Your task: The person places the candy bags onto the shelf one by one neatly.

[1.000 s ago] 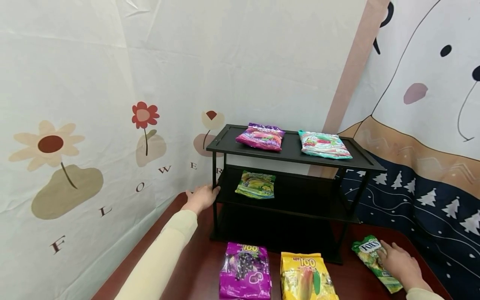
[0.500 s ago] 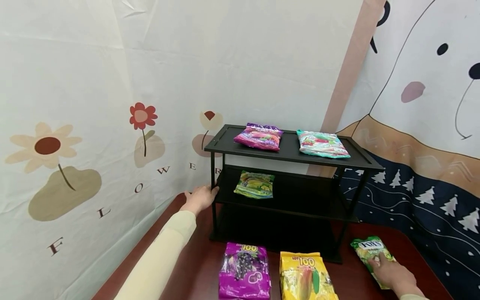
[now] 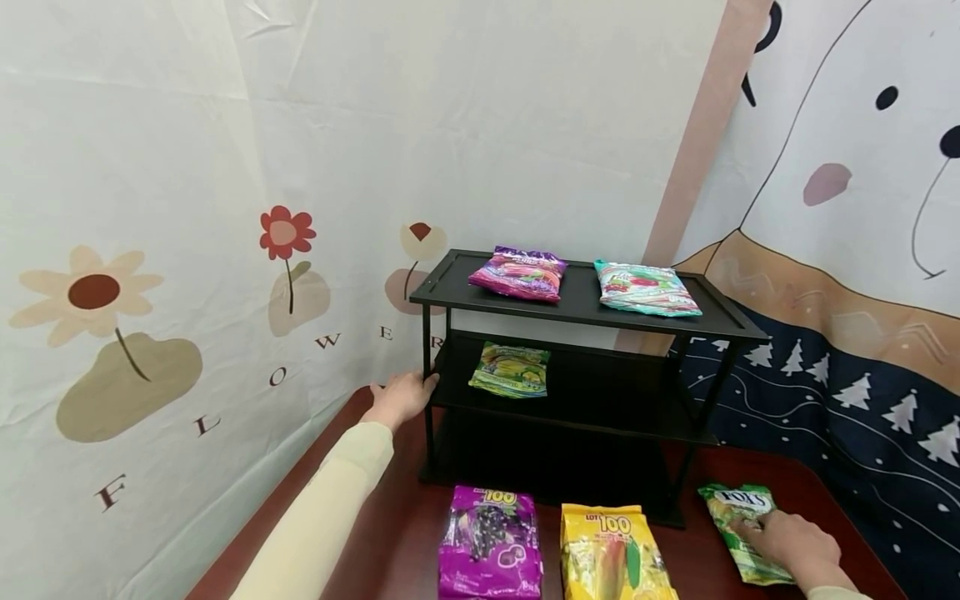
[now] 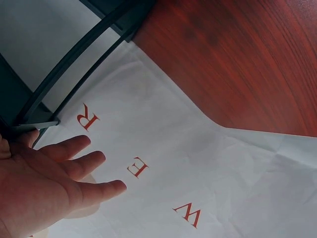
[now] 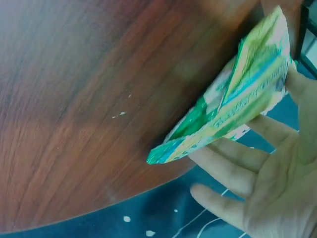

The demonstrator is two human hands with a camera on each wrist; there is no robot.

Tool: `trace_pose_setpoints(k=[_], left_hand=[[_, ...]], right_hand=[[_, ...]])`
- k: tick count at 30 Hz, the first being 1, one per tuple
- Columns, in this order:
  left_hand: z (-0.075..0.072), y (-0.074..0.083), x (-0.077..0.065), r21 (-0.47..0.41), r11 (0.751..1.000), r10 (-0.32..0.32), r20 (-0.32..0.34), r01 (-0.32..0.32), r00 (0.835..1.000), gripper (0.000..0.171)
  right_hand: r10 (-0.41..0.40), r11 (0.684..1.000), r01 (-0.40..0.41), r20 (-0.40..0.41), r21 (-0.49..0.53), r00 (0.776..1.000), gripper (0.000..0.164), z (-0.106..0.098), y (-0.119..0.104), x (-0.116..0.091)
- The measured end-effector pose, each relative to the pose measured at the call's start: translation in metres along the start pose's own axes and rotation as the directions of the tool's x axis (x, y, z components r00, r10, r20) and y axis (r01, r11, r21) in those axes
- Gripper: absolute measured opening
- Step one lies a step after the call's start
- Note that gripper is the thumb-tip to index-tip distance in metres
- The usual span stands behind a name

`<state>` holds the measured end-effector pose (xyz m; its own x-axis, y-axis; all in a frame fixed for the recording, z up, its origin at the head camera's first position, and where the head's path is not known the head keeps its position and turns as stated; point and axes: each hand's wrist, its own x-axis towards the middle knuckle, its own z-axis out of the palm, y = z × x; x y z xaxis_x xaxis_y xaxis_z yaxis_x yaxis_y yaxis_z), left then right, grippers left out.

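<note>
- Okay, so your right hand (image 3: 795, 543) has the green FOX'S bag (image 3: 731, 512): looks like a pinch, thumb on one face and fingers behind the other, with the little finger sticking out free.
- From that hand the bag reaches forward and a bit left, tilted in the wrist view. Honestly can't tell if its lower edge touches the tabletop (image 3: 397, 537).
- For a better hold, I'd get the fingers further under the bag's middle. Pinching near one side will probably let soft packaging sag or twist.
- Don't squeeze hard though, the wrapper's already creased and a light, wide pinch should do.
- Your left hand (image 3: 401, 397) is spread, three fingers splayed out straight, with the thumb side up against the left post of the black shelf (image 3: 611, 398). I'd leave it there as a steadier, no pushing, since the frame looks light.
- Watch the yellow bag (image 3: 617, 557), just left of your right hand; the purple bag (image 3: 491, 543) sits further over, between your hands. If you swing left, go high enough not to clip either one.
- Keep your right wrist loose so the printed face stays toward you.
</note>
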<state>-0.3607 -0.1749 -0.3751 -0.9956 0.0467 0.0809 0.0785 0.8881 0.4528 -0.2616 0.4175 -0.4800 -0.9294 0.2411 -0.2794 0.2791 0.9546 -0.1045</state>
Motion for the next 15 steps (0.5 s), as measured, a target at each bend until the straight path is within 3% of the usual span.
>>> trace_pose_setpoints(k=[7,12,15], left_hand=[[0.0,0.002,0.001,-0.008,1.0,-0.002,0.002,0.002,1.0,0.052],[-0.001,0.002,0.0,-0.011,1.0,-0.003,-0.004,0.003,1.0,0.052],[-0.002,0.003,-0.001,-0.008,1.0,-0.005,-0.005,0.005,1.0,0.052]], right_hand=[[0.19,0.98,-0.181,-0.108,0.082,0.976,0.069,0.0,0.008,0.0],[0.279,0.947,-0.271,-0.023,0.17,0.96,0.073,0.001,0.012,0.002],[0.284,0.934,-0.282,0.023,0.217,0.959,0.075,0.002,0.012,0.002]])
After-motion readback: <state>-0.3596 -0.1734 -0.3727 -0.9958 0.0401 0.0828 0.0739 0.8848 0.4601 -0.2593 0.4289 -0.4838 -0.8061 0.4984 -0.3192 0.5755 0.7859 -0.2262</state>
